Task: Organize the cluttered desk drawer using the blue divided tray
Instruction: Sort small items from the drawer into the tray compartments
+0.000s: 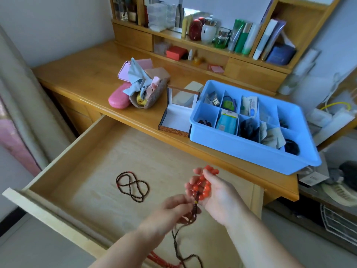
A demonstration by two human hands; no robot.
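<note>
We are cradling the orange beads in our right hand while our left hand is pinching their dangling cord, which is risking a snag on the open drawer before reaching the blue tray sitting nearby on the wooden bench under crowded shelves.

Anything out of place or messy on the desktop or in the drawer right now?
Yes. Cloths spill out of the open brown case beside the pink case, untidy on the desk. A dark bead string lies loose in the drawer. The blue tray overhangs the desk edge slightly.
</note>
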